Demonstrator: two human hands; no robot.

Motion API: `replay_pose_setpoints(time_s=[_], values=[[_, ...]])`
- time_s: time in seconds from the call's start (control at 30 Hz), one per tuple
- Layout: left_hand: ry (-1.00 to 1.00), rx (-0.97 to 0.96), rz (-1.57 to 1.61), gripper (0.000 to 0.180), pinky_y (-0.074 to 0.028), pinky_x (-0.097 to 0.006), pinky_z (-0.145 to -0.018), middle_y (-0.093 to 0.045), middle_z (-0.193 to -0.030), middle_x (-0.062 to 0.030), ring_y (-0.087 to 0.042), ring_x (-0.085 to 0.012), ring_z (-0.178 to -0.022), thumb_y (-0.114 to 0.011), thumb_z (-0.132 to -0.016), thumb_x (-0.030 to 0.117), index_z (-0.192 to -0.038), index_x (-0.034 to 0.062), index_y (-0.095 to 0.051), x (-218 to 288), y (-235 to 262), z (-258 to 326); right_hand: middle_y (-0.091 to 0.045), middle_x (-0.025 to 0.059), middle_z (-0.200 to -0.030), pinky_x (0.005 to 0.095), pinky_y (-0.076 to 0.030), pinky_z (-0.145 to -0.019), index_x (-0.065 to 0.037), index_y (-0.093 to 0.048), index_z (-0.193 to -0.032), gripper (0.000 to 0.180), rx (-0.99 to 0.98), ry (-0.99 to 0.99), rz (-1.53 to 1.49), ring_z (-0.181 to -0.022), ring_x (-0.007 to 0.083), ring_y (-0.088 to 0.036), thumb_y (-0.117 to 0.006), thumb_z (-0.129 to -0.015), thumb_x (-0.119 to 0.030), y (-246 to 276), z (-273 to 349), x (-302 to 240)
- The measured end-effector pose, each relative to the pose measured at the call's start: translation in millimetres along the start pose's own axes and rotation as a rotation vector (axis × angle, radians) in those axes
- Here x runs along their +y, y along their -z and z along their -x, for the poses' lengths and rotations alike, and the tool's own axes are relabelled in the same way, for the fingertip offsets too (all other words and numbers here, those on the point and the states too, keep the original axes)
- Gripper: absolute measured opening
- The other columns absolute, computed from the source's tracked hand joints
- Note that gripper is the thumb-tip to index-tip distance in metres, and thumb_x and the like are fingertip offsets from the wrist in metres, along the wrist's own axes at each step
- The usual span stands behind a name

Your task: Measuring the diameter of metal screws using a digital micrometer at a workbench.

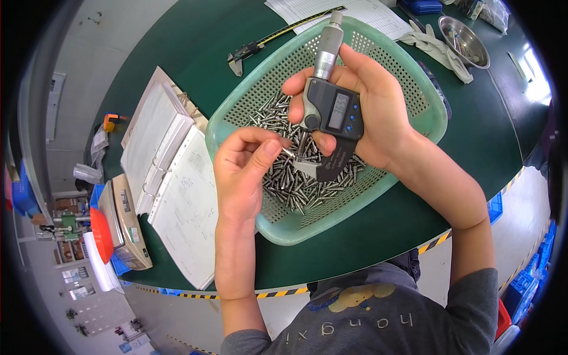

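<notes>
My right hand (381, 109) is wrapped round a digital micrometer (318, 97), a dark grey body with a small screen, blue buttons and a silver thimble pointing away from me. Its curved frame and jaws hang toward the lower left. Between thumb and forefinger, my left hand (241, 171) pinches a small shiny metal pin (288, 152) right beside the micrometer's jaws. Whether the pin touches them I cannot tell. Below both hands, a pile of metal pins (302, 192) lies in a green perforated plastic basket (281, 235).
An open ring binder (186, 195) lies left of the basket, with a beige scale (127, 228) beyond it. Behind the basket are a caliper (251, 50) and printed sheets (355, 18). White gloves (435, 47) and a metal bowl (464, 41) sit at the far right.
</notes>
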State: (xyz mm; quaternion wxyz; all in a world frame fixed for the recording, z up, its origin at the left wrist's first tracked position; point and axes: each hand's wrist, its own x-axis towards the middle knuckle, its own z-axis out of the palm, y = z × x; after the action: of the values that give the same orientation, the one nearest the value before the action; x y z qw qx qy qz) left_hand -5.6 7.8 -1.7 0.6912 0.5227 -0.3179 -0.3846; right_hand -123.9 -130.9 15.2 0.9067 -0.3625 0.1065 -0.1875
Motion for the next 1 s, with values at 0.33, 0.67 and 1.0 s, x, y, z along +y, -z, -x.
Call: replay_pose_setpoints(time_s=[0.33,0.67,1.0], values=[[-0.008,-0.027,0.015,0.01,-0.045,-0.023,-0.072,-0.061,-0.082,-0.0091,-0.058,-0.0137,-0.078,-0.061,-0.076,0.002,-0.085,0.0001,-0.055,-0.1,2.1,-0.2,-0.057,0.0139,-0.074,0.024,-0.045,-0.041,0.006,-0.049,-0.098,0.06,-0.014,0.008,-0.015,-0.042,0.0173,-0.051,-0.019,-0.087,-0.045,1.8,0.4,-0.2],[0.005,-0.023,0.001,0.011,-0.044,-0.023,-0.073,-0.061,-0.082,-0.01,-0.058,-0.0134,-0.078,-0.062,-0.075,0.002,-0.084,0.0004,-0.055,0.9,0.9,0.4,-0.057,0.0139,-0.074,0.0238,-0.044,-0.041,0.005,-0.05,-0.097,0.059,-0.006,0.023,-0.009,-0.042,0.0175,-0.05,-0.018,-0.088,-0.044,0.9,0.5,0.2],[-0.02,-0.021,-0.042,0.011,-0.045,-0.024,-0.073,-0.061,-0.082,-0.0102,-0.058,-0.0139,-0.079,-0.063,-0.074,0.001,-0.083,0.0003,-0.055,0.9,-0.5,0.0,-0.057,0.0116,-0.068,0.022,-0.041,-0.036,0.003,-0.053,-0.089,0.057,0.039,0.039,0.046,-0.039,0.0151,-0.049,-0.028,-0.086,-0.048,-2.4,-0.1,-0.8]])
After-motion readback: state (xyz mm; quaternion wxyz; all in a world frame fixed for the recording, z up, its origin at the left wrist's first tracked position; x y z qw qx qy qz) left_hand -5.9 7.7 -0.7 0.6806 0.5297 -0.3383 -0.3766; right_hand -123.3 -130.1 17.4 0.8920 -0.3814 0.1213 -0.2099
